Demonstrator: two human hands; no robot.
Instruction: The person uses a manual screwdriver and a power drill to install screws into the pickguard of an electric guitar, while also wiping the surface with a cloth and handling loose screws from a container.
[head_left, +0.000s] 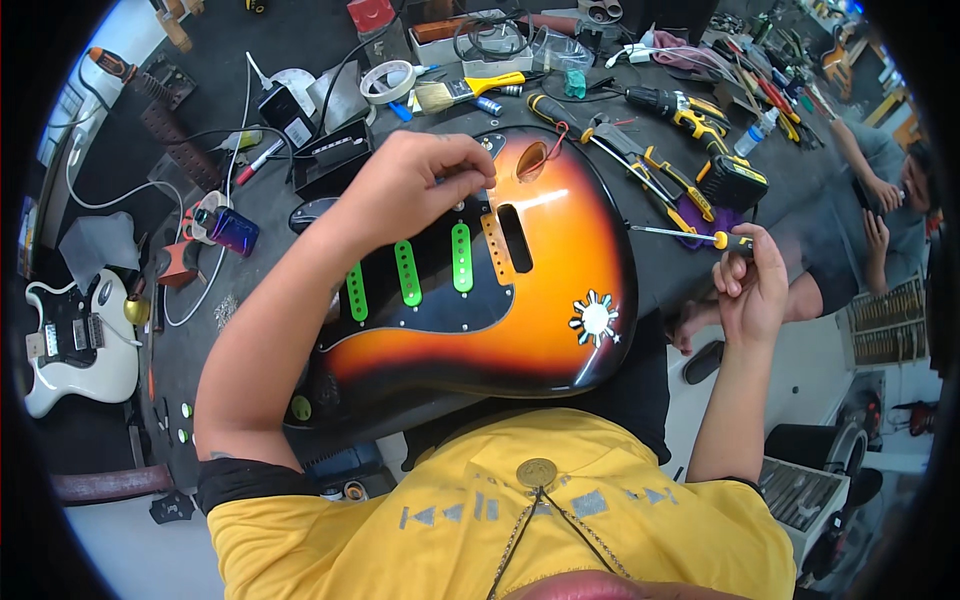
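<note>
A sunburst electric guitar body (590, 235) lies on the dark bench in front of me, its black pickguard (430, 318) carrying three green pickups (462, 258). My left hand (425, 180) reaches over the pickguard's upper right part, thumb and fingertips pinched together by the edge near the bridge plate (495, 250). Whatever is between those fingertips is too small or hidden to name. Off the body's right side, my right hand (752, 285) grips a screwdriver (733, 243) by its yellow and black handle, with the shaft pointing left toward the guitar's edge.
A cordless drill (705, 140), another screwdriver (560, 118) and pliers (680, 190) lie beyond the guitar's right side. A paintbrush (470, 90) and tape roll (388, 82) sit behind it. At left is a white guitar body (85, 345). Another person (880, 190) sits at right.
</note>
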